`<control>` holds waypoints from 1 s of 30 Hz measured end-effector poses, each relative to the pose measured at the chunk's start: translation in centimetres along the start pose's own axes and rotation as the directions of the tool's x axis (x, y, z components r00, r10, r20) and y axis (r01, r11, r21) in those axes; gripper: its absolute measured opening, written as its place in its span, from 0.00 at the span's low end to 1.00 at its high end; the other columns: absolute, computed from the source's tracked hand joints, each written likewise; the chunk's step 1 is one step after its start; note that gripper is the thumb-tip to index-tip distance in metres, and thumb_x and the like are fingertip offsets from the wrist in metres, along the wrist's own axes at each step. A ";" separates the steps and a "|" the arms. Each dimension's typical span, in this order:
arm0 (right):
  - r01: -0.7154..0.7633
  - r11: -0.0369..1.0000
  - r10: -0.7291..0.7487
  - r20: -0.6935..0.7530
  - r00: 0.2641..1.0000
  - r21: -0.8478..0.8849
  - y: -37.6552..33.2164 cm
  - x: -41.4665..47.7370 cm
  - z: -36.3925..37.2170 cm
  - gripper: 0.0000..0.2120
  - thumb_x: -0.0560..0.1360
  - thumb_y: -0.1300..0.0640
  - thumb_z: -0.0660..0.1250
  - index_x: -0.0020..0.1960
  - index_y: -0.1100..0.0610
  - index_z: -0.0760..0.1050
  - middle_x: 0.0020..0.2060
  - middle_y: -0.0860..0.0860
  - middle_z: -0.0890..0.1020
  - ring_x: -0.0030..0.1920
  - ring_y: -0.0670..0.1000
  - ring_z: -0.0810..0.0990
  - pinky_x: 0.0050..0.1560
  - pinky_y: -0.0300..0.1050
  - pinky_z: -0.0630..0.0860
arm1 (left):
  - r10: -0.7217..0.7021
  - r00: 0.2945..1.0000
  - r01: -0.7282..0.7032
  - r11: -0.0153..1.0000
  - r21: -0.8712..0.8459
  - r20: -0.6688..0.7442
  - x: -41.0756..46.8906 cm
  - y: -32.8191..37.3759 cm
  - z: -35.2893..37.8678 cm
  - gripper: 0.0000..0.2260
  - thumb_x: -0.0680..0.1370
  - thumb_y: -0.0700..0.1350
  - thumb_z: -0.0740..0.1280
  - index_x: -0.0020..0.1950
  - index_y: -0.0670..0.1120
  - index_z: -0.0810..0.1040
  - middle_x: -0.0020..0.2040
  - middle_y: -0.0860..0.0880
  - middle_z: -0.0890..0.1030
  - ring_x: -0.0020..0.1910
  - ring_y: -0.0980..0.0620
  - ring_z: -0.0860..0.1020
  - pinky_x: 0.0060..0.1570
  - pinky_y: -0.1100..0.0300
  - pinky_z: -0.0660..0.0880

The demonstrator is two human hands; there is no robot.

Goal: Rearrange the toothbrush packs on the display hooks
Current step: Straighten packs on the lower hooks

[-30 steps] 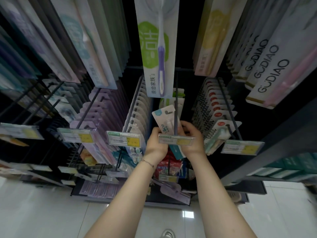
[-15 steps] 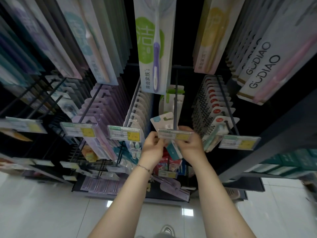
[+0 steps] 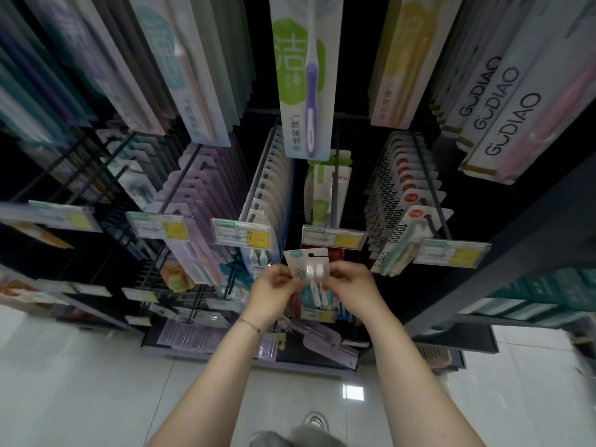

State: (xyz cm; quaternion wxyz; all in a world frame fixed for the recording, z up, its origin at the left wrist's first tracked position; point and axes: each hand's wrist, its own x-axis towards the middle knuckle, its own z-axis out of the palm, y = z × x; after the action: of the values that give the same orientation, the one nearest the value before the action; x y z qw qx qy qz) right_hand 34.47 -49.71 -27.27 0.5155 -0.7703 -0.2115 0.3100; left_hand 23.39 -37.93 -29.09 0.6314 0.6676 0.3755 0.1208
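Observation:
A small white and light-blue toothbrush pack (image 3: 306, 264) with two white brush heads is held off the rack, just below the price tag (image 3: 333, 238) of the middle display hook (image 3: 336, 188). My left hand (image 3: 274, 293) pinches its left edge and my right hand (image 3: 353, 285) pinches its right edge. The pack's hang hole is free of the hook. A couple of green and white packs (image 3: 322, 191) still hang far back on that hook.
Neighbouring hooks are full: white packs (image 3: 269, 188) to the left, purple packs (image 3: 193, 195) further left, "10000" packs (image 3: 398, 204) to the right. Tall GUDIAO boxes (image 3: 496, 101) and a green-print pack (image 3: 303, 75) hang above. Lower hooks and a glossy floor (image 3: 80, 388) lie below.
The pack was at the hook's tip behind the price tag; both hands have drawn it down and toward me, and it is now clear of the hook.

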 end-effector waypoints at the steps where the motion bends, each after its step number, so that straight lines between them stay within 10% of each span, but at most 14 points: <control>1: 0.007 1.000 -0.007 0.012 1.000 -0.005 0.1 -0.1 0.1 0.12 0.73 0.65 0.70 0.41 0.48 0.81 0.36 0.46 0.83 0.37 0.44 0.81 0.39 0.37 0.77 | 0.010 1.000 -0.010 1.000 0.001 0.003 -0.2 -0.2 -0.4 0.05 0.74 0.37 0.71 0.48 0.39 0.78 0.46 0.41 0.83 0.48 0.45 0.82 0.52 0.53 0.79; 15: 0.136 0.990 -0.128 0.212 0.969 -0.025 -1.9 -0.7 4.8 0.11 0.72 0.65 0.72 0.42 0.48 0.81 0.38 0.50 0.85 0.43 0.50 0.84 0.47 0.45 0.80 | 0.049 0.999 -0.050 0.997 -0.053 -0.024 -2.4 -0.6 -8.7 0.03 0.71 0.32 0.73 0.43 0.37 0.81 0.38 0.43 0.84 0.37 0.54 0.83 0.37 0.68 0.76; 30: 0.210 0.978 -0.206 0.217 0.954 0.003 -5.8 -1.1 14.6 0.10 0.73 0.64 0.71 0.43 0.49 0.82 0.39 0.49 0.85 0.43 0.48 0.84 0.49 0.44 0.80 | 0.132 0.990 -0.131 0.991 0.029 -0.054 -2.7 -1.3 -20.1 0.11 0.69 0.33 0.75 0.34 0.50 0.83 0.40 0.41 0.84 0.40 0.49 0.82 0.47 0.52 0.79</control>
State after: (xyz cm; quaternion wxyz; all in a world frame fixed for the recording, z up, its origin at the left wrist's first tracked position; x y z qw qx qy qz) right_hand 23.50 -38.49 -25.67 0.5113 -0.7109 -0.3492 0.3336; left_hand 8.33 -24.67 -25.98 0.6031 0.6952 0.3495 0.1759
